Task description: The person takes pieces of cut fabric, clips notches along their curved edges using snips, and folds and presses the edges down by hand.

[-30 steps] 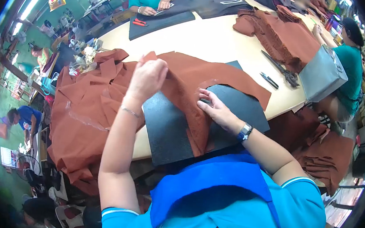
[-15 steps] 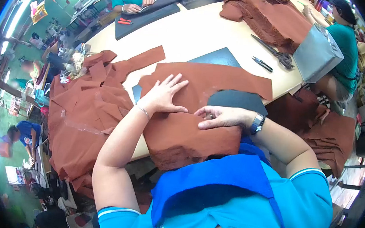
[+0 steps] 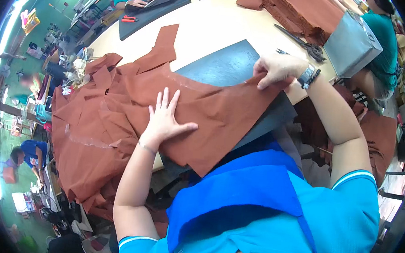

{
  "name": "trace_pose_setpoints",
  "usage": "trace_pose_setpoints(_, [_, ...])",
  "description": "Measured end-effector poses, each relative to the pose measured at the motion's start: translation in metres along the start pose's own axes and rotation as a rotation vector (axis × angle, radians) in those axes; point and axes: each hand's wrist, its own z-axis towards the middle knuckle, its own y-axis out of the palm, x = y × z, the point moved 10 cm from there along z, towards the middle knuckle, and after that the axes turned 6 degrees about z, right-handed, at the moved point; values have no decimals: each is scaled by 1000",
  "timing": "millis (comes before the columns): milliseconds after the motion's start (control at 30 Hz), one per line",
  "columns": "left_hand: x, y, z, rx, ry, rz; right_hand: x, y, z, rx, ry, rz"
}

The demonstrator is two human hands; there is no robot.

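Note:
A rust-brown sheet of leather-like material (image 3: 212,122) lies in front of me, its near edge slanting towards my apron. Flat on the left part of this sheet rests my left hand (image 3: 165,119), fingers spread and thumb stretched to the right. My right hand (image 3: 280,72) pinches the sheet's far right corner between thumb and fingers. Under the sheet is a dark smooth board (image 3: 224,64), showing beyond the curved far edge and again along the right side.
A crumpled heap of the same brown material (image 3: 89,141) hangs over the left table edge. Large dark scissors (image 3: 299,43) lie at the back right, near a grey metal box (image 3: 353,45). More brown sheets (image 3: 287,12) are stacked farther back. Co-workers sit across and to the right.
My right hand has moved up and right from beside my left hand and now holds the corner. The near fold is gone, and a brown sheet now spreads differently, exposing more board behind.

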Motion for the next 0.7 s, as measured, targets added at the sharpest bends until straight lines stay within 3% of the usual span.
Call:
trace_pose_setpoints(67, [7,-7,-19,-149,-106,102,9,-21,12,115,-154,-214])
trace_pose_setpoints(133, [18,-14,-37,-358,-220,233,9,-33,12,116,-210,-198])
trace_pose_setpoints(267, [85,-49,7,144,145,81,-14,-44,7,251,-306,-349])
trace_pose_setpoints(333, [116,-40,44,287,422,-119,-20,-46,9,258,-335,-402])
trace_pose_setpoints(400, [131,-29,72,199,441,-284,-22,-55,10,244,-324,-452])
trace_pose_setpoints(467, [137,-19,88,86,374,-269,-18,-90,3,530,-99,-695])
trace_pose_setpoints(533, [141,-24,89,209,353,-167,-63,-99,-46,1334,-553,-1107])
trace_pose_setpoints(600, [140,-25,88,366,351,-162,-44,-95,-4,926,-499,-650])
trace_pose_setpoints(667, [140,-26,89,353,306,-148,-50,-49,9,517,-421,-394])
trace_pose_setpoints(700, [138,-26,89,345,283,-139,-43,-31,22,529,-574,-333])
